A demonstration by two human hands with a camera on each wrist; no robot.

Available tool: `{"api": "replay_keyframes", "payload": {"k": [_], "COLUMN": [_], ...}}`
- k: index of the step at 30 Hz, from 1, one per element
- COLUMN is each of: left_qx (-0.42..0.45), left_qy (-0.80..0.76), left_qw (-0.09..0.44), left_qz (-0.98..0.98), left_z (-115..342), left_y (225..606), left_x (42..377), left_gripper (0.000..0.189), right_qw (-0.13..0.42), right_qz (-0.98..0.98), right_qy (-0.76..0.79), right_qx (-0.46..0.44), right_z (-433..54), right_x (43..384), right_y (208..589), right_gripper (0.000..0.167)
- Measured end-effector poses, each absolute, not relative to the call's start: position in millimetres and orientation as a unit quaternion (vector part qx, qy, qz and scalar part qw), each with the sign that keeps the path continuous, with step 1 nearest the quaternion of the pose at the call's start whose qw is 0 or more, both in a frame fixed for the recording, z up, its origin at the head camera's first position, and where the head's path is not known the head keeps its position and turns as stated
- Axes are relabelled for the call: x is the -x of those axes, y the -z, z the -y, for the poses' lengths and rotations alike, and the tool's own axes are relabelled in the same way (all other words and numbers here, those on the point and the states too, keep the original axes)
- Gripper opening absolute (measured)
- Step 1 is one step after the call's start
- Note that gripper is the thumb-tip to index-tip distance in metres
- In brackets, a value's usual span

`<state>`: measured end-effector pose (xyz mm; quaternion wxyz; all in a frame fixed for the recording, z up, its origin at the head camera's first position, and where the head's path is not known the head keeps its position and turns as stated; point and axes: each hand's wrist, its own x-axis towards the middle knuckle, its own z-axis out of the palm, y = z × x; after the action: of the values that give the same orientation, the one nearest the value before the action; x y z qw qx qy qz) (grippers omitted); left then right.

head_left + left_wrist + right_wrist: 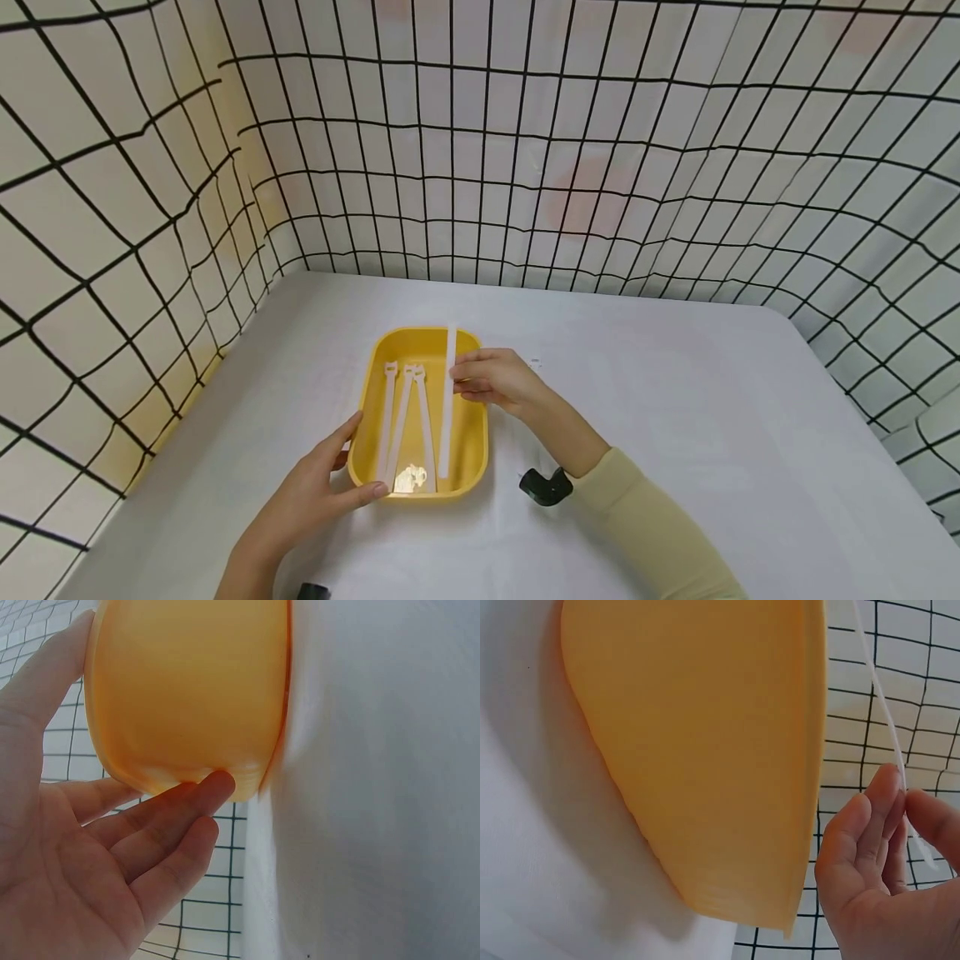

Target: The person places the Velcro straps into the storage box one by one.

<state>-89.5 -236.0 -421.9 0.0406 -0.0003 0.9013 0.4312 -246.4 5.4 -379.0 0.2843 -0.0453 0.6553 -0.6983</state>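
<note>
Black wire grid (pixel 495 133) encloses the far side and both flanks of a white-covered table (pixel 675 400), upon which we find a yellow tray (pixel 483 450) left of centre. Inside it we count three white strips with slotted heads at their far ends: the left strip (pixel 387 417) lies slightly apart, while the middle strip (pixel 401 425) and the right strip (pixel 427 433) nearly meet at their heads and diverge toward us. We see the left hand (pixel 307 500) with thumb and fingers set wide about the tray's near left corner, holding it. We note the right hand (pixel 498 379) narrowed, thumb and fingertips pinching a fourth strip (pixel 447 433) above the tray's right side; the right wrist view shows this strip nearly edge-on, clear of the rim. Beside the pale sleeve (pixel 645 525) we observe a black curved object (pixel 545 487).
</note>
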Motion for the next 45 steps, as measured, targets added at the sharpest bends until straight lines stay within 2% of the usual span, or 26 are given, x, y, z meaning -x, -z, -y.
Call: {"api": "replay_keyframes", "payload": {"k": [21, 33, 45], "left_qx": [-0.007, -0.008, 0.003], "left_qy": [-0.437, -0.434, -0.438], "left_qw": [0.038, 0.038, 0.050], "left_qz": [-0.899, -0.900, -0.898], "left_z": [236.0, 235.7, 235.4], "left_y": [424.7, 424.7, 421.8], "left_x": [90.6, 90.2, 90.8], "left_gripper": [0.100, 0.100, 0.102], "right_qw": [0.283, 0.260, 0.233], "right_qz": [-0.668, -0.671, -0.722], "right_qy": [0.688, 0.694, 0.650], "right_qx": [0.010, 0.013, 0.048], "right_z": [26.6, 31.4, 33.2], "right_x": [249.5, 253.2, 258.6], "right_y": [388.4, 390.8, 392.3], "right_gripper": [0.019, 0.005, 0.016]}}
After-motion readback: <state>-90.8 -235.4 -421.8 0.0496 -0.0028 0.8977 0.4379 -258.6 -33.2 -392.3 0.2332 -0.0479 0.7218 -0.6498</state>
